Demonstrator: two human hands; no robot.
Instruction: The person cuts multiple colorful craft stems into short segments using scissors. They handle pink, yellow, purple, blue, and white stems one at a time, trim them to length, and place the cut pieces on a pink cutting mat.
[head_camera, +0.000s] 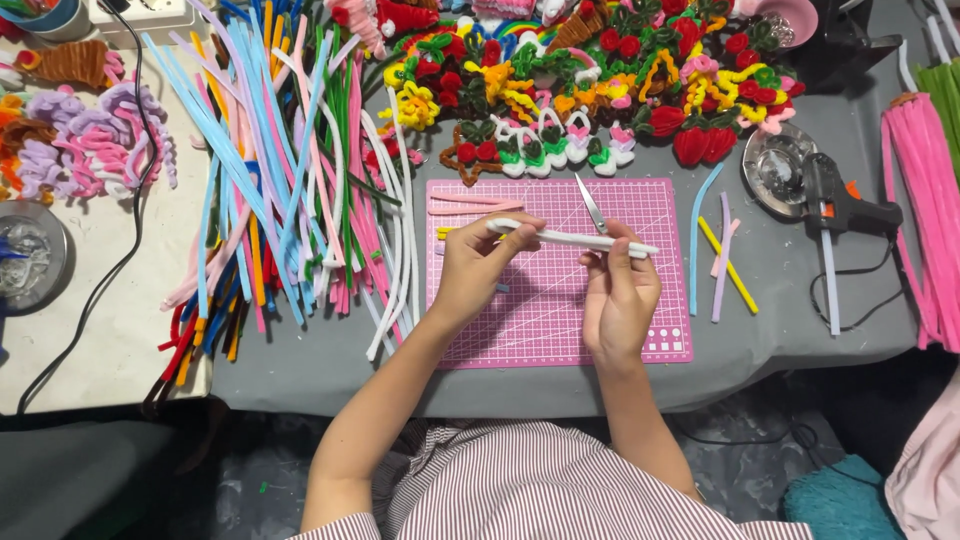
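- The left hand (482, 268) and right hand (618, 295) are apart, each closed on one end of a white stem (570, 238) held level over the pink mat (545, 320) at mid-frame.
- The right hand also grips small scissors (590, 203), blades pointing up and away; whether the blades are parted is hard to tell.
- Two pink stems (475, 205) lie on the mat's upper left corner, just above the left hand.
- A big heap of coloured stems (290, 180) crowds the mat's left edge, close to the left wrist.
- Finished flowers (590, 80) fill the upper middle, behind the mat.
- Right of the mat lie a few loose stems (715, 255), blue, yellow and lilac, then a glue gun (830, 205) beside a metal dish (775, 170).
- A pink bundle (925, 220) lies at the right edge of the grey surface (300, 370).
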